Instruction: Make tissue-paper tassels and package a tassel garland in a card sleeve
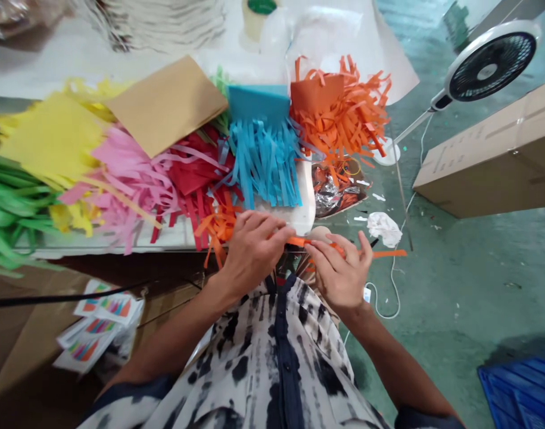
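My left hand [254, 247] and my right hand [341, 268] are both closed in a pinch on an orange paper strip [388, 254] held between them at the table's near edge. The strip runs from my left fingers across to the right and sticks out past my right hand. Just beyond my left hand lies a small bunch of orange fringe [218, 226]. Piles of cut paper fringe cover the table: orange [343, 113], blue [263, 149], red [192, 173], pink [124, 179], yellow [49, 137] and green [8, 208].
A tan paper sheet [165, 104] lies over the piles. A tray with foil scraps [335, 190] sits at the table's right end. On the green floor stand a fan [486, 65], a cardboard box [491, 161] and a blue crate [522, 387]. Printed cards [97, 328] lie lower left.
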{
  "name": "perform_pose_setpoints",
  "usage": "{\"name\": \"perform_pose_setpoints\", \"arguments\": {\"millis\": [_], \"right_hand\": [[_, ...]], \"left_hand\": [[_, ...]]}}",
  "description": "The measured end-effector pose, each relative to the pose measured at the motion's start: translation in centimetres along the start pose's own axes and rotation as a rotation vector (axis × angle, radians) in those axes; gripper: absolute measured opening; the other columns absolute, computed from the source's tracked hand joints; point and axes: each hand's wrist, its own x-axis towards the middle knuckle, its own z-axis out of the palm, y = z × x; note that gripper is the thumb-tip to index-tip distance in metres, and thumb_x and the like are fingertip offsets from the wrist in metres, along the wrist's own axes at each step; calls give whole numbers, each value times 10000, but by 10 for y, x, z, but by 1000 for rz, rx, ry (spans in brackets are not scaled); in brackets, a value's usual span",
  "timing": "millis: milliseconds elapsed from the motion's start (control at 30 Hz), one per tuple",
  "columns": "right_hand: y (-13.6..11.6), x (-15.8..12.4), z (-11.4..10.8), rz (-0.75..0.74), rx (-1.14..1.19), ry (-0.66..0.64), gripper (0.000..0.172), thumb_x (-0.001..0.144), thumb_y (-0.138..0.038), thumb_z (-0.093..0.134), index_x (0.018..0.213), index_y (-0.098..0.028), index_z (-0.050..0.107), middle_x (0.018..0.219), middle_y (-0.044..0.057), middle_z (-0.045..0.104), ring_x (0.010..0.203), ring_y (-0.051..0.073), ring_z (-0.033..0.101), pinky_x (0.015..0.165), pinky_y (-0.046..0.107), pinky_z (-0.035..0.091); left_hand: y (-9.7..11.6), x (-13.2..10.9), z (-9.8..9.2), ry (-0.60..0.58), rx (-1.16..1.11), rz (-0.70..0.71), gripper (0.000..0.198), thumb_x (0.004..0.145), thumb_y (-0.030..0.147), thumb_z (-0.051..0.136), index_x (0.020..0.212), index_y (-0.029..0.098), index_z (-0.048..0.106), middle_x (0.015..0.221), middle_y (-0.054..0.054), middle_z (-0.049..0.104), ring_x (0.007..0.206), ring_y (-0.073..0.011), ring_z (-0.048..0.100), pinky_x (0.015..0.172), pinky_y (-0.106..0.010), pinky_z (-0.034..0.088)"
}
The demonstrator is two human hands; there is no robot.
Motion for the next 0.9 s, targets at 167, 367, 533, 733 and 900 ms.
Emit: {"name": "perform_pose_setpoints", "arguments": {"millis": [167,367,533,733,900], "right_hand": [[4,-4,-3,30,18,-56,299,963,-214,631,1241,-295,705,1146,-45,821,1222,270,647,1277,596,182],[10,-3,-3,25,56,-42,241,946,-238,706,1176,-310,715,1106,-58,821,1210,281,652,1274,623,184],[18,-2,-1,43,148,-72,130,979,-244,706,1076,-326,734,1089,-63,811,1228,275,633,1274,621,200],[27,-3,-4,106,296,-87,124,962,-230,720,1008,-333,771,1094,-27,764,1235,264,628,1271,632,233],[24,3,-6,210,344,-156,76,971,-255,699,985,-307,752,1091,3,705,1244,270,605,1257,639,265]], "left_hand": [[-7,-13,-2,66,-11,121,185,998,154,642,1037,285,768,1051,60,815,1044,-207,645,1253,-533,301],[-16,-29,-20,155,47,-67,181,883,128,679,957,259,779,1171,-16,790,1179,-303,628,1251,-697,243],[-4,-14,-3,87,-111,234,160,961,146,654,1059,228,751,1085,-26,786,1032,-221,658,983,-396,541],[-14,-9,15,-30,-319,187,105,1018,229,644,959,176,713,994,-59,751,924,-191,628,855,-334,528],[-18,-10,7,-73,-384,38,134,1001,279,678,914,179,698,936,-53,705,913,-203,587,836,-346,495]]}}
